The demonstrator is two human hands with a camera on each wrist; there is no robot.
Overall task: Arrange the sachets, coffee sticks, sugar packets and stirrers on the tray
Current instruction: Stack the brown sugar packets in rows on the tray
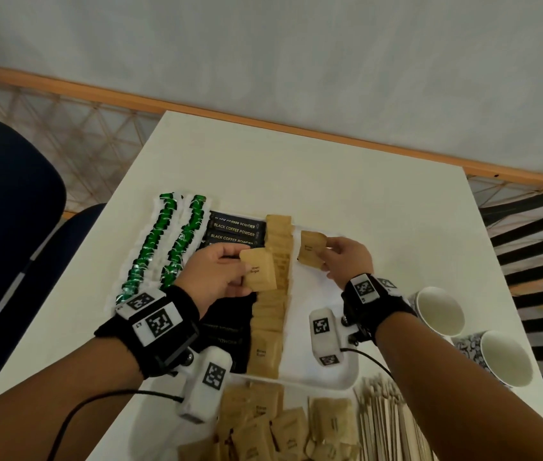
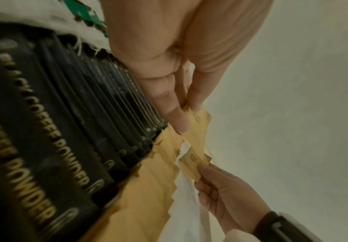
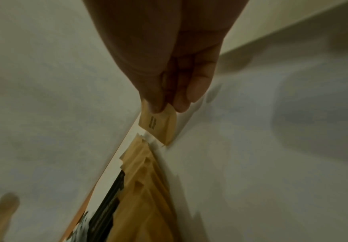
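The black coffee sticks (image 1: 234, 231) read "BLACK COFFEE POWDER" in gold; the packet (image 1: 261, 273) in the left hand (image 1: 215, 274) reads "Brown Sugar".

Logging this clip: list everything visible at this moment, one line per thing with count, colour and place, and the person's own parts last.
Tray: one, white, centre of table.
Table: one, white.
Sachets: two rows, green and white, left end of tray; count unclear.
Coffee sticks: one row, black with gold lettering, right of sachets.
Row of sugar packets: one column, brown, middle of tray.
Loose sugar packets: a pile, brown, on the table nearer than the tray.
Stirrers: a bundle, pale wood, right of that pile.
Paper cups: two, white inside, patterned outside, lying right of tray.
Chair: one, dark blue, left.
Left hand: grips one brown packet.
Right hand: pinches another packet.
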